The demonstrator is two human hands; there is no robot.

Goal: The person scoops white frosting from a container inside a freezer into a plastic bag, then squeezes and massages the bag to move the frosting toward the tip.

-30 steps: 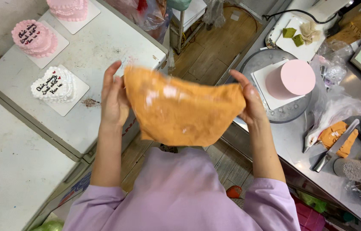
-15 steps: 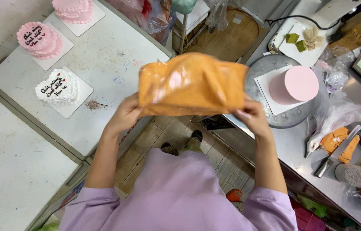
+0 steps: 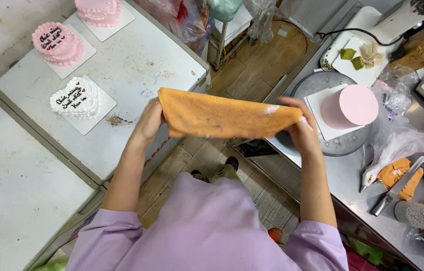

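I hold an orange cloth (image 3: 224,116) stretched out in front of me, folded into a long strip with a few white smears on it. My left hand (image 3: 148,123) grips its left end and my right hand (image 3: 302,131) grips its right end. The cloth hangs in the air over the wooden floor gap between two counters. Just right of my right hand a round pink cake (image 3: 351,106) stands on a white board on a grey turntable (image 3: 310,86).
On the white counter at left sit a white heart-shaped cake (image 3: 75,98), a pink cake (image 3: 56,42) and another pink cake (image 3: 98,10). The steel counter at right carries a palette knife (image 3: 396,186), orange piping bags (image 3: 393,171), plastic bags and a tray (image 3: 360,62).
The cloth was held up as a wide sheet, then doubled over; it is now folded into a narrower strip and lowered, with both hands moved further apart at its ends.
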